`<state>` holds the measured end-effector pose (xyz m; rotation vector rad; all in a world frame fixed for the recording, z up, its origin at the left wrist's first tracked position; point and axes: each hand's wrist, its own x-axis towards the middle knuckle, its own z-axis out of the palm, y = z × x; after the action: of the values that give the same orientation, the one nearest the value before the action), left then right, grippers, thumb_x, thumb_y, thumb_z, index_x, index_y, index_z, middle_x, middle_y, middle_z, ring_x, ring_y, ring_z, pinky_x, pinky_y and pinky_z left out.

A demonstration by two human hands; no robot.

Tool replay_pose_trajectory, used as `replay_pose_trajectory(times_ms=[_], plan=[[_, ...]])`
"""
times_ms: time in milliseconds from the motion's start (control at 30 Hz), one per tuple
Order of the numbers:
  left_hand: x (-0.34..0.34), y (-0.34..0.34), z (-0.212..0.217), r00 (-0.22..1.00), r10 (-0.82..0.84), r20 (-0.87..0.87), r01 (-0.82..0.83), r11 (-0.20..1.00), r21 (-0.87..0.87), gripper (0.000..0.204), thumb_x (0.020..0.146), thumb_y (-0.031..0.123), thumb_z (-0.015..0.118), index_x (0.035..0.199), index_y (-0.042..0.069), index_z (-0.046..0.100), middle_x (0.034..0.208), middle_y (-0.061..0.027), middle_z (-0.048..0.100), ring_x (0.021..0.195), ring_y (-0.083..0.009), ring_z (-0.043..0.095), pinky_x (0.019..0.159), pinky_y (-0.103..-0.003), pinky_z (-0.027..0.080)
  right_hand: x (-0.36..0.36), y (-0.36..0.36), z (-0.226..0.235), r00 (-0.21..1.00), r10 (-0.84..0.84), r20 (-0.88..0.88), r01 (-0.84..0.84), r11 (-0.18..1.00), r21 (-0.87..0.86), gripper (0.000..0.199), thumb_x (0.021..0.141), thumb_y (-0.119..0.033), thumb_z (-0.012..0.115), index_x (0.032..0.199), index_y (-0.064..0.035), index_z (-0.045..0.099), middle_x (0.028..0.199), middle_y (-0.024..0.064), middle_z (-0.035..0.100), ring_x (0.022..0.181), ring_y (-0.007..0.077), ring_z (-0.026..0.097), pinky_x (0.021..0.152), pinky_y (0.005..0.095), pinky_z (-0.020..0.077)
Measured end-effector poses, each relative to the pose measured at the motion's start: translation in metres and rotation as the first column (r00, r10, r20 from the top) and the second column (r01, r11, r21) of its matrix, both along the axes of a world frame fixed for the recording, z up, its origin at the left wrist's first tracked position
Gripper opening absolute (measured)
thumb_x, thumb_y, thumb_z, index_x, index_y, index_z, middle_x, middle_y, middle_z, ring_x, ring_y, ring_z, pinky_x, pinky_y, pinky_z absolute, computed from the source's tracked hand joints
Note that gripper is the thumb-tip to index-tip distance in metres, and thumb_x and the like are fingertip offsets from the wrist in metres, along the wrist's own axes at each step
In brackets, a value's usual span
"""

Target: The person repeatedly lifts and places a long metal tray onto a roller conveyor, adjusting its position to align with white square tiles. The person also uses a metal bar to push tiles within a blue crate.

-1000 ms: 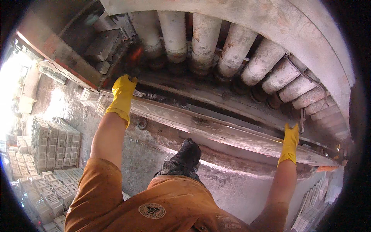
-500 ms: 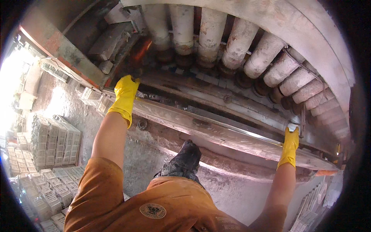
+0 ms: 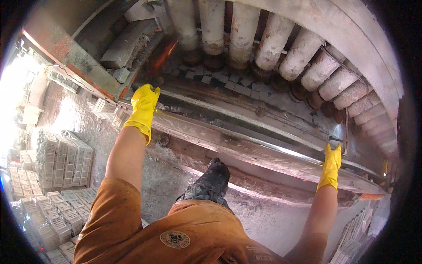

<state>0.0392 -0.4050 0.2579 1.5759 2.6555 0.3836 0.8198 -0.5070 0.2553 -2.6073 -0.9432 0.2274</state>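
Note:
Both my hands wear yellow rubber gloves and reach forward to a large machine. My left hand (image 3: 144, 108) is closed at the left end of a long, dirty metal panel (image 3: 246, 122). My right hand (image 3: 331, 166) is closed at its right end. The panel spans the opening between them, just beyond the machine's pale front rail (image 3: 211, 134). My fingertips are partly hidden behind the gloves. Past the panel, small grey and white tiles (image 3: 237, 88) lie under a row of thick, crusted cylinders (image 3: 244, 37).
Stacked pale plastic crates (image 3: 66, 158) stand on the wet floor at left. More crates (image 3: 351, 240) show at lower right. A grey block (image 3: 128, 44) rests on the machine's left side. My dark boot (image 3: 213, 174) is below the rail. A curved pale housing (image 3: 347, 26) arches over the cylinders.
The panel's near edge shows broader and paler between my hands, and more tiles are visible beyond it. My hands have barely moved.

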Motion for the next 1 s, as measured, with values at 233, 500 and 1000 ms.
replay_pose_trajectory(times_ms=[233, 500, 1000], plan=[[0.000, -0.006, -0.003, 1.000, -0.010, -0.003, 0.010, 1.000, 0.011, 0.046, 0.092, 0.053, 0.073, 0.111, 0.011, 0.077, 0.112, -0.0176, 0.077, 0.109, -0.0412, 0.072, 0.092, -0.051, 0.056, -0.004, -0.010, -0.002, 0.998, 0.017, -0.060, -0.013, 0.998, 0.063, 0.078, 0.099, -0.045, 0.069, 0.162, -0.0104, 0.039, 0.138, 0.0218, 0.065, 0.099, 0.0393, 0.075, 0.063, 0.0455, 0.0662], [-0.003, -0.011, -0.015, 0.999, -0.019, -0.028, 0.019, 1.000, 0.010, 0.048, 0.091, 0.056, 0.072, 0.110, 0.012, 0.077, 0.110, -0.0171, 0.078, 0.108, -0.0408, 0.072, 0.091, -0.051, 0.056, 0.000, -0.019, -0.005, 1.000, -0.003, 0.004, 0.003, 1.000, 0.005, 0.078, 0.099, -0.043, 0.070, 0.163, -0.0113, 0.039, 0.137, 0.0218, 0.066, 0.099, 0.0379, 0.075, 0.063, 0.0445, 0.0663], [0.008, -0.024, -0.036, 0.997, -0.061, -0.043, 0.066, 0.992, 0.111, 0.042, 0.088, 0.053, 0.074, 0.098, 0.013, 0.078, 0.097, -0.0176, 0.077, 0.097, -0.0419, 0.073, 0.083, -0.054, 0.056, 0.036, -0.038, -0.044, 0.985, 0.008, 0.175, -0.031, 0.991, 0.129, 0.082, 0.099, -0.046, 0.068, 0.164, -0.0077, 0.036, 0.132, 0.0245, 0.070, 0.115, 0.0424, 0.070, 0.098, 0.0496, 0.0536]])
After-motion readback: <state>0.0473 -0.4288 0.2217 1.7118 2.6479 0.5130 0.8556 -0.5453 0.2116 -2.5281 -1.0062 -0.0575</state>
